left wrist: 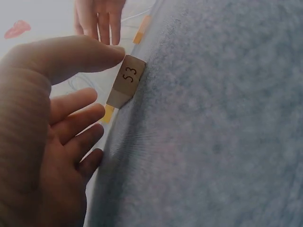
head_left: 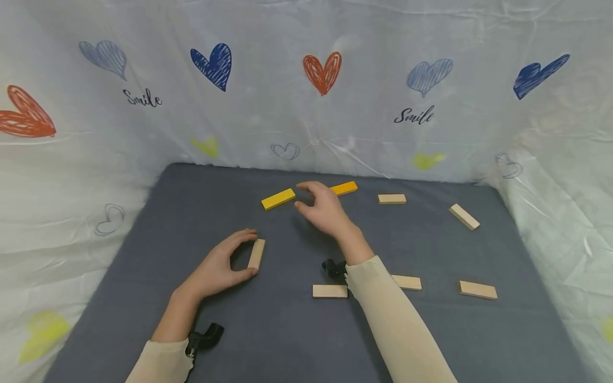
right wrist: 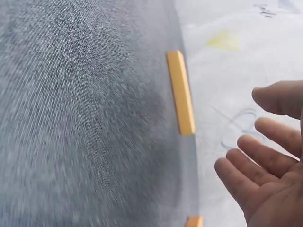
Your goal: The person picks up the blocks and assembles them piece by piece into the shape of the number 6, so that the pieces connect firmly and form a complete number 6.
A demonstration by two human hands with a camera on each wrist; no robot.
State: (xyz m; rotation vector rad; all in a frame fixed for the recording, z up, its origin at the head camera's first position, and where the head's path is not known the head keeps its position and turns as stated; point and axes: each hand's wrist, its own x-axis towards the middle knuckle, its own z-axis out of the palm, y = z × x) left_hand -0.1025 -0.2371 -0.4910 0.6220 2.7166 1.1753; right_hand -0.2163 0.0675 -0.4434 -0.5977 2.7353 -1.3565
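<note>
My left hand (head_left: pixel 220 268) holds a plain wooden block (head_left: pixel 256 254) endwise, thumb at its near end and fingertips at its far end. In the left wrist view, the number 53 is written on this block's end (left wrist: pixel 129 78), and the thumb lies against it. My right hand (head_left: pixel 325 210) hovers farther back over the table, its thumb and fingers apart with nothing between them. Just left of those fingertips lies a yellow block (head_left: pixel 278 199). Another block, orange-yellow (head_left: pixel 345 188), is partly hidden behind the right hand and shows whole in the right wrist view.
Plain blocks lie to the right: one at the back (head_left: pixel 391 199), a slanted one (head_left: pixel 464 217) and one nearer (head_left: pixel 478 290). Two more, a left one (head_left: pixel 330 291) and a right one (head_left: pixel 407 282), are partly covered by my right sleeve. A heart-printed white sheet (head_left: pixel 268 117) hangs behind the grey cloth.
</note>
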